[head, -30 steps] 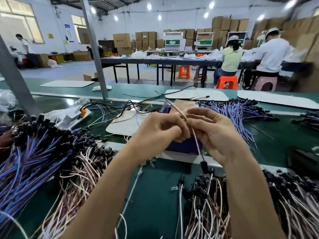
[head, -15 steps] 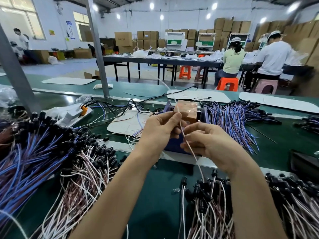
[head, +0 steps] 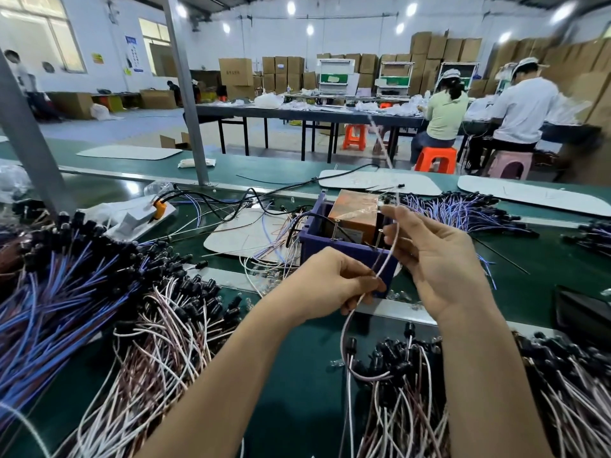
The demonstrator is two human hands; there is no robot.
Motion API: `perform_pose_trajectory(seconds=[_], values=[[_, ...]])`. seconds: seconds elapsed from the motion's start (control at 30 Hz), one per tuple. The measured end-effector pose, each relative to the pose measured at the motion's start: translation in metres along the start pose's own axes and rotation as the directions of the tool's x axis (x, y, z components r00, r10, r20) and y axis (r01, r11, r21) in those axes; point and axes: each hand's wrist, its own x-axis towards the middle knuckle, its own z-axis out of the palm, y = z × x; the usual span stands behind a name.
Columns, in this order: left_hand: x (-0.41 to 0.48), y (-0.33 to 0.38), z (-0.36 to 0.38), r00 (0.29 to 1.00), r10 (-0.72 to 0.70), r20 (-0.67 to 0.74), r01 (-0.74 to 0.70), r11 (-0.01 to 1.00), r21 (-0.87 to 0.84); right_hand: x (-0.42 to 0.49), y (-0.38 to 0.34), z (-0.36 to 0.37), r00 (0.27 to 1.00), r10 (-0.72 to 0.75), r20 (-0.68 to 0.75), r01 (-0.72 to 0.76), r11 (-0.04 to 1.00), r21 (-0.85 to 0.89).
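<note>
Two hands holding one pinkish-white wire above the green belt.
The left hand (head: 330, 285) is pinching the wire (head: 342, 332) low down and the right hand (head: 436, 259) is pinching it higher, just in front of a blue bin (head: 317, 247); lettering on distant cartons (head: 235, 71) is showing too blurred to read.

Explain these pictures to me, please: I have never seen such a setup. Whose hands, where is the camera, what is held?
No machine here: a person works with bare hands, and the one camera sits on their head, looking forward and down. The left hand pinches a thin pinkish wire; the right hand holds the same wire higher up. Its lower end hangs toward a pile of black-capped pink wires. On the green belt lie more bundles: blue wires at the left. Behind the hands stands a blue bin with an orange box inside.
</note>
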Motion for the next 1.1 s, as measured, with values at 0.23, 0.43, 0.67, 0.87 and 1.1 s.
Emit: perform_pose_trajectory(seconds=[0.23, 0.43, 0.67, 0.87, 1.1], values=[[0.002, -0.01, -0.001, 0.993, -0.088, 0.084, 0.077, 0.989, 0.126, -0.003, -0.004, -0.003, 0.997, -0.049, -0.067, 0.053, 0.996, 0.067], [0.005, -0.017, 0.0, 0.983, -0.143, 0.117, 0.116, 0.97, 0.213, -0.004, -0.008, -0.001, 0.995, -0.071, -0.073, 0.077, 0.994, 0.08], [0.006, -0.02, -0.002, 0.983, -0.151, 0.1, 0.127, 0.97, 0.207, -0.003, -0.006, -0.004, 0.996, -0.081, -0.043, 0.083, 0.995, 0.052], [0.008, -0.022, -0.001, 0.983, -0.152, 0.098, 0.129, 0.97, 0.207, 0.001, -0.004, -0.008, 0.999, -0.046, -0.025, 0.047, 0.997, 0.064], [0.011, -0.024, -0.005, 0.992, -0.106, -0.072, 0.11, 0.993, 0.048, 0.004, 0.001, -0.014, 0.998, -0.014, -0.061, 0.009, 0.998, -0.069]])
